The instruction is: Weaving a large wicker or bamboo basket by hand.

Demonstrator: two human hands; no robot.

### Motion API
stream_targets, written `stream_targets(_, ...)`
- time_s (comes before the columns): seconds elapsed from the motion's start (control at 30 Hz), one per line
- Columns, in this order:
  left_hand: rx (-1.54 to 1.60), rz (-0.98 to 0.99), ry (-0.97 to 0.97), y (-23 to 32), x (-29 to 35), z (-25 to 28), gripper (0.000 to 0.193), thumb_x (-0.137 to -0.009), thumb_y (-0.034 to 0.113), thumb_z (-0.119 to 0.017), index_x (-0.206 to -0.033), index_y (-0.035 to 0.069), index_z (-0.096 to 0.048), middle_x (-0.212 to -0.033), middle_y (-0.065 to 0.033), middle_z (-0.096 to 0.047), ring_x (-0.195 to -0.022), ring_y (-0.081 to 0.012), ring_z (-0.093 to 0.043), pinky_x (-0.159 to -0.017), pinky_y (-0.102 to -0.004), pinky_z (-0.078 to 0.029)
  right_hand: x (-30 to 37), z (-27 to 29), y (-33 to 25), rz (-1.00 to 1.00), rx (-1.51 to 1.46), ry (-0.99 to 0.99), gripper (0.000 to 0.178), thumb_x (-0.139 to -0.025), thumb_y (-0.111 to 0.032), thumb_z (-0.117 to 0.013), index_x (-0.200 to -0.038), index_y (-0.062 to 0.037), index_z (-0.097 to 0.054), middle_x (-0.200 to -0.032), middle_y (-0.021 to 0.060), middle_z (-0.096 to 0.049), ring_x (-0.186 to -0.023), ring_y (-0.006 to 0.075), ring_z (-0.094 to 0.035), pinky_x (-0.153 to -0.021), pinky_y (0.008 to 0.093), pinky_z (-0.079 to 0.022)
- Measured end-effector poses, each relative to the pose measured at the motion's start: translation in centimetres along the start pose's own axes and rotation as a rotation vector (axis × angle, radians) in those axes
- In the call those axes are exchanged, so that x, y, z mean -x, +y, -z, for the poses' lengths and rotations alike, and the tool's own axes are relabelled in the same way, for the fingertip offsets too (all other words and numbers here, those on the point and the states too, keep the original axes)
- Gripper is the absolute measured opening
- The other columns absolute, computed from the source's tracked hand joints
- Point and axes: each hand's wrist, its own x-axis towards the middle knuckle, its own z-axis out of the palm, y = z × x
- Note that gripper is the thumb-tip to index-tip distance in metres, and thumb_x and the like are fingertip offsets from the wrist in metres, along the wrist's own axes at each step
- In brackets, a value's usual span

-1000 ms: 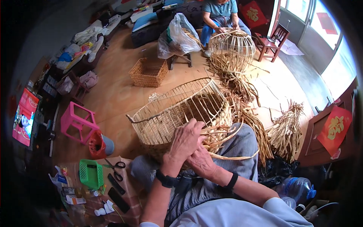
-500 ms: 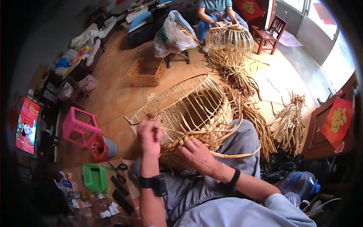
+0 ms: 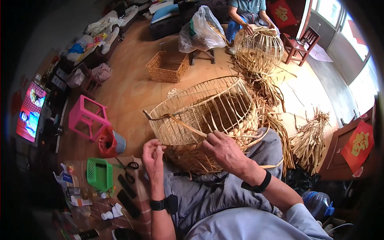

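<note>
Down comes your left hand (image 3: 153,156), off the strand (image 3: 186,126) and over to the left end of the basket (image 3: 212,116), thumb and fingertips close together; whether they grip anything, it's impossible to tell. Your right hand (image 3: 224,150) rises a touch, pinching that pale strand as it slants toward the upper left. And the basket sits tilted against your lap (image 3: 224,192), mid-frame! Its lower wall (image 3: 188,158) is thickly woven, ribs above stand bare, loose ends (image 3: 250,140) stick out right: the weaving looks only part done.
</note>
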Motion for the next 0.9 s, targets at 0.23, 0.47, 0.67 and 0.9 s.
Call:
stream_targets(0.23,-0.41,-0.304,0.018,0.0,2.7,-0.7,0.022,-0.093,0.005,-0.063,-0.114,0.001,-0.067,-0.114,-0.0105,-0.066,-0.101,-0.0222,-0.063,-0.091,-0.0321,-0.051,1.3,-0.7,-0.4,0.019,-0.03,0.023,0.026,-0.08,-0.018,-0.064,-0.102,-0.0047,-0.057,-0.093,0.0089,-0.055,-0.094,0.0269,-0.054,-0.08,0.0393,-0.047)
stream_targets(0.47,-0.391,-0.458,-0.137,3.6,3.5,-6.4,0.014,-0.097,0.002,-0.06,-0.108,0.004,-0.069,-0.107,-0.0133,-0.07,-0.1,-0.034,-0.07,-0.086,-0.0399,-0.056,2.5,-2.3,-1.5,-0.017,-0.012,0.072,0.034,-0.079,-0.021,-0.065,-0.108,-0.0051,-0.058,-0.094,0.0064,-0.059,-0.097,0.0247,-0.053,-0.081,0.0378,-0.044)
stream_targets(0.67,-0.321,-0.343,-0.303,3.8,0.6,-8.9,0.016,-0.1,0.002,-0.056,-0.108,0.002,-0.07,-0.105,-0.0144,-0.072,-0.096,-0.0319,-0.072,-0.083,-0.0381,-0.057,2.2,-3.6,-6.4,-0.265,0.308,0.029,0.029,-0.086,-0.018,-0.061,-0.11,-0.0015,-0.057,-0.094,0.01,-0.061,-0.099,0.025,-0.059,-0.083,0.0383,-0.049)
stream_targets(0.9,-0.526,-0.444,-0.193,3.6,-0.1,-7.6,0.014,-0.094,0.001,-0.061,-0.105,0.003,-0.069,-0.097,-0.012,-0.07,-0.091,-0.0303,-0.069,-0.082,-0.0416,-0.054,3.4,1.1,-4.3,-0.022,-0.001,-0.077,0.025,-0.082,-0.015,-0.064,-0.101,-0.0017,-0.055,-0.081,0.0106,-0.063,-0.089,0.0311,-0.066,-0.086,0.044,-0.05)
